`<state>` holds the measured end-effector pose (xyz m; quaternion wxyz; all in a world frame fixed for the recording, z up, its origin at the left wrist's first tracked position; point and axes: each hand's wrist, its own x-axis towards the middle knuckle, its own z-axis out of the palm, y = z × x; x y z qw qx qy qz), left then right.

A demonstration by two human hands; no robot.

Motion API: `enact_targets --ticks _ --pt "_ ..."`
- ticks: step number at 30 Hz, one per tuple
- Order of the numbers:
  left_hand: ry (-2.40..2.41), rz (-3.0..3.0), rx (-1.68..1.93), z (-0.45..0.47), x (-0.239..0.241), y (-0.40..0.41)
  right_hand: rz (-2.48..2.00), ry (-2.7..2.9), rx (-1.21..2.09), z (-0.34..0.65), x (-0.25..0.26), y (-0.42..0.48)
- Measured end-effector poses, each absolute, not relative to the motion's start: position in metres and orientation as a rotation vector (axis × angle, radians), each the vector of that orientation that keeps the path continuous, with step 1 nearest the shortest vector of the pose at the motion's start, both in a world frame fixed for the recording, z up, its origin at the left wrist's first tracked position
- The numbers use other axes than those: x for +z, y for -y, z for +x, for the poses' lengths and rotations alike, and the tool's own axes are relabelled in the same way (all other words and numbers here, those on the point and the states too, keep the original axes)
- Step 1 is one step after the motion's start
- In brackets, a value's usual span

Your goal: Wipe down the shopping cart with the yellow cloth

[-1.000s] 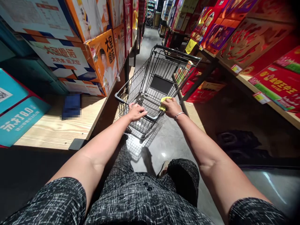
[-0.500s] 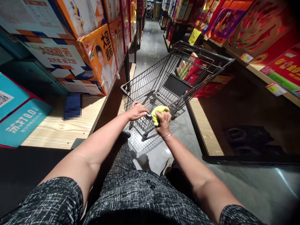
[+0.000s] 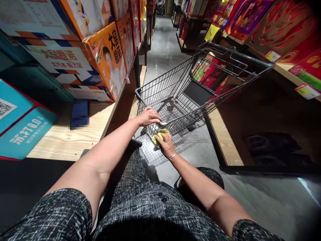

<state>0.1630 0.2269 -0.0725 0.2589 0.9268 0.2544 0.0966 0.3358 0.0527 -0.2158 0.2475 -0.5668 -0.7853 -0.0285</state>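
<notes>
A black wire shopping cart [image 3: 165, 75] stands at an angle in front of me, its near end by my hands and its handle toward the right. My left hand [image 3: 149, 117] is closed over the top rim of the near end, beside the grey corner cap [image 3: 163, 124]. In my right hand [image 3: 167, 146] is a bunched yellow cloth [image 3: 157, 138], held low against the outside of the near end, under that corner. The fingers wrap the cloth and partly hide it.
Stacked orange drink cartons [image 3: 106, 60] and a turquoise box [image 3: 32, 130] stand on the wooden shelf [image 3: 62, 144] at left, with a dark blue item [image 3: 79, 113]. Red gift boxes [image 3: 265, 33] line the right shelf. The grey aisle floor [image 3: 165, 36] runs ahead.
My right hand has moved the yellow cloth down and left, from the corner at the rim to below it. The cart has swung, its handle end shifting right. My left hand keeps its hold.
</notes>
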Motion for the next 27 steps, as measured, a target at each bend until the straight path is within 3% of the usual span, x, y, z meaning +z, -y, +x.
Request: enact_targets --ticks 4,11,20,27 --pt "-0.672 2.473 0.273 0.162 -0.075 -0.23 -1.474 2.032 -0.191 0.332 -0.207 -0.059" --pt "-0.749 2.459 0.276 0.166 -0.07 -0.221 -1.716 2.213 0.107 0.345 -0.246 -0.048" --pt "-0.954 2.491 0.327 0.187 -0.059 -0.185 -1.596 1.607 -0.291 0.397 -0.158 -0.082" --pt "-0.952 2.535 0.386 0.194 -0.071 -0.166 -1.937 1.635 0.249 0.352 -0.252 -0.068"
